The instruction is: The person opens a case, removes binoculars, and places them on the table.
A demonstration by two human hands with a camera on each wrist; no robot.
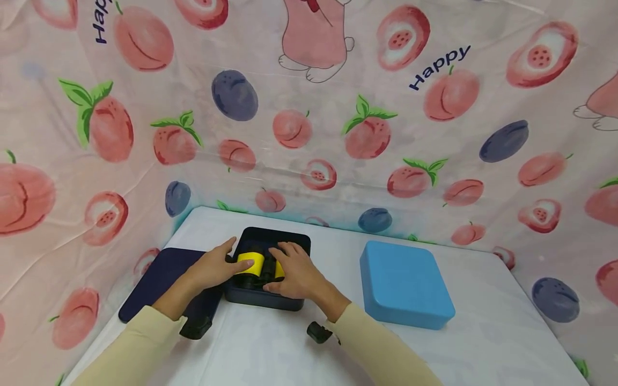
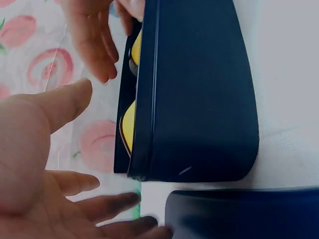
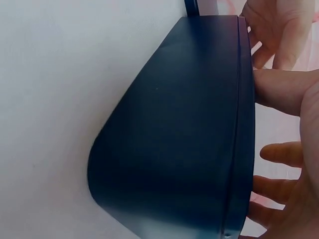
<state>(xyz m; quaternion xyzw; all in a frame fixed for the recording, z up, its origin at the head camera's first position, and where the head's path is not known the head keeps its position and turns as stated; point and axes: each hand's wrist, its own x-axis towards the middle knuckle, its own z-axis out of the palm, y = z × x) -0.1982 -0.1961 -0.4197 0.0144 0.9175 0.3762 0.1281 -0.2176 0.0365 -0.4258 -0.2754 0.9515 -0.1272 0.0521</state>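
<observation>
Smooth, round-cornered dark box centre frame, yellow-black cylindrical binoculars inside; left hand splayed at left, right hand loosely spread above.

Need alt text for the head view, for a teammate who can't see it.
A person's left hand and right hand are at yellow-and-black binoculars in an open dark case. A navy lid lies left of it, a light-blue box right, on a white table before peach-print cloth.
</observation>
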